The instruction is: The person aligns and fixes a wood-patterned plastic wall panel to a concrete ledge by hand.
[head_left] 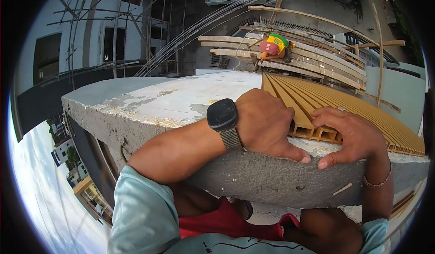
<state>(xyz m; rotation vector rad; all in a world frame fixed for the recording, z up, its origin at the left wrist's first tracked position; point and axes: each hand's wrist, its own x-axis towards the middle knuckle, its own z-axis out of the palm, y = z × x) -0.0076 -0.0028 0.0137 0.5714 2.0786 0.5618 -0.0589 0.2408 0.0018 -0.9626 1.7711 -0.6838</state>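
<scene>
Hands (L (pixel 267 122), R (pixel 358 134)) arched over wall edge (pixel 267 174) nr tan panel (pixel 358 111).

Outdoor daylight, bright and soft; heavy fisheye, black corners.
Head view: sky (pixel 34 177) at lower left is the brightest area, near white in spots, blue fringe along the lens rim. White paint (pixel 195 93) on the wall top (pixel 140 82) bright, detail holds. Brown slats (pixel 358 113) evenly lit, dark in grooves and hollow ends. Left hand (pixel 265 122) and right hand (pixel 360 134) well lit, mild sheen on skin, no obvious motion blur. Shade deeper around the legs (pixel 328 229); street (pixel 199 16) and scaffolding (pixel 118 23) dimmer, softer in detail. Wall's front edge and slats bow toward the right corner; thin red line at far left.
</scene>
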